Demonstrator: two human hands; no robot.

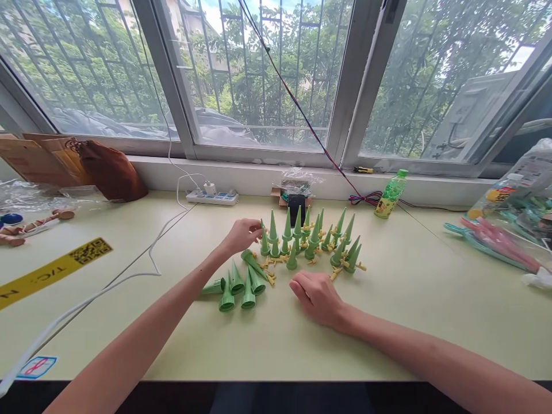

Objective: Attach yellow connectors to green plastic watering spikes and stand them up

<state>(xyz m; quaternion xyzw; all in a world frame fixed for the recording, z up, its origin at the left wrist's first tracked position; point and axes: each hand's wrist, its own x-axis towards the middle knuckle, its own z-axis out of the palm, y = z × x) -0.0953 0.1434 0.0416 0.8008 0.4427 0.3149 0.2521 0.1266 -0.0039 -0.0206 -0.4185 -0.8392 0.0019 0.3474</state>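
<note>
Many green cone-shaped watering spikes with yellow valves stand upright in a cluster, such as the watering spike [292, 260] at its front. My left hand [245, 234] is at the cluster's left end, its fingers closed around the upper part of the leftmost watering spike [264, 247]. On the table in front of the cluster rests my right hand [318, 296], fingers curled in and nothing visible in them. Between my arms several loose green spikes lie or stand, among them one green spike [226, 299] nearest me. Small yellow valves [271, 278] lie beside them.
A power strip [213, 198] with a white cable [150, 253] is at the back left. Behind the spikes stands a black object [296, 208]. A green-capped bottle [390, 194] and plastic bags [495, 241] are to the right. At left sits a brown pouch [112, 172].
</note>
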